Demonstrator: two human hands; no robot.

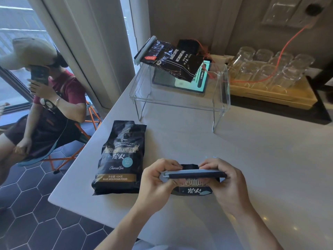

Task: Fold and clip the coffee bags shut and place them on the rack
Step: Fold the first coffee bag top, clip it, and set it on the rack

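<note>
A black coffee bag [193, 188] stands near the front of the white counter, its top folded over. A long grey sealing clip [192, 173] runs across that fold. My left hand [155, 179] grips the clip's left end and the bag; my right hand [227, 179] grips the right end. A second black coffee bag [119, 157] lies flat on the counter to the left, with no clip on it. A third bag [173, 60], with a grey clip on its top, lies on the clear acrylic rack [180, 103] further back.
The white counter [252, 159] has its left edge close beside the flat bag. A tablet [180, 83] lies under the rack. A wooden tray of several glasses [270, 73] stands at the back right, with an orange cable over it. A seated person [45, 98] is at the left.
</note>
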